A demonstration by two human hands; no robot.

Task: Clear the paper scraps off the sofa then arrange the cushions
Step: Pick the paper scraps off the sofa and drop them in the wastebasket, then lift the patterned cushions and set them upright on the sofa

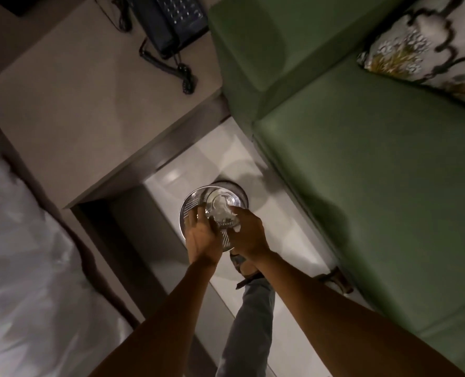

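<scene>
Both my hands hang over the round metal bin (pixel 190 210) on the floor between the side table (pixel 90 91) and the green sofa (pixel 375 172). My left hand (pixel 201 235) is spread open, fingers loose, holding nothing. My right hand (pixel 249 235) is half closed around white paper scraps (pixel 232 213); more lie inside the bin. A patterned cushion (pixel 430 44) rests far right on the sofa.

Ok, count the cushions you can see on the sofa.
1. A floral-patterned cushion lies at the top right, on the green sofa seat against its back. It is cut off by the frame edge, so others may sit out of view beyond it.
</scene>
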